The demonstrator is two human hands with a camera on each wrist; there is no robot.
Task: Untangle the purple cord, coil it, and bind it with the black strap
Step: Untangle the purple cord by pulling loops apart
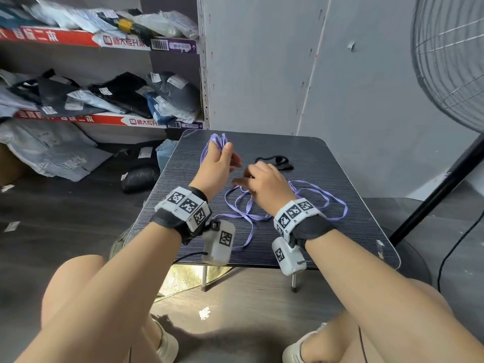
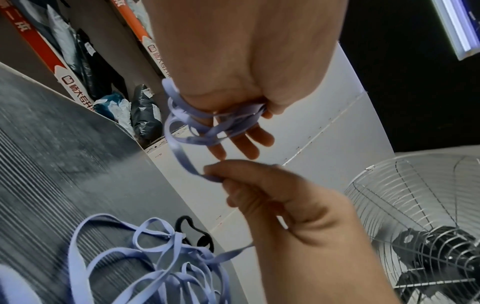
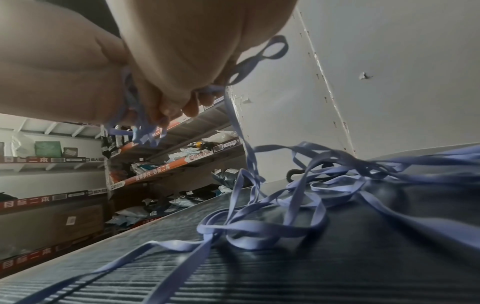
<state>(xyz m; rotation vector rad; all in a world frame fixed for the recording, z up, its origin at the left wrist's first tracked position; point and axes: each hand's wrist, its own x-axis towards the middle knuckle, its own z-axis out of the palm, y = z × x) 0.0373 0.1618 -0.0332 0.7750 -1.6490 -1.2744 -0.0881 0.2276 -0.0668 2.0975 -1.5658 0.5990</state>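
Nearest the head camera are the person's bare knees and forearms, each wrist banded with black-and-white coded blocks. Above them the left hand (image 1: 216, 163) is raised at about eleven o'clock over the table (image 1: 353, 237), its fingers curled round a bundle of finished loops of the purple cord (image 1: 237, 205). The right hand (image 1: 264, 188), just beside it toward three o'clock, pinches the running length between thumb and fingertips; the left wrist view shows that pinch plainly, with the fingers of the left hand loosely spread beyond the wraps. The step in hand looks like coiling: several turns sit on the left hand while much slack lies in open loops from five to three o'clock on the tabletop. The cord is flat, soft and ribbon-like, limp enough to twist; whether any real knot remains in the loose part is hard to tell from here. The black strap (image 1: 277, 162), a thin dark band lying curled on itself, rests untouched at one o'clock. The table surface is dark with fine ribbed lines. Next, the right hand probably needs to feed another turn round the left, keeping the ribbon flat and slack from snagging.
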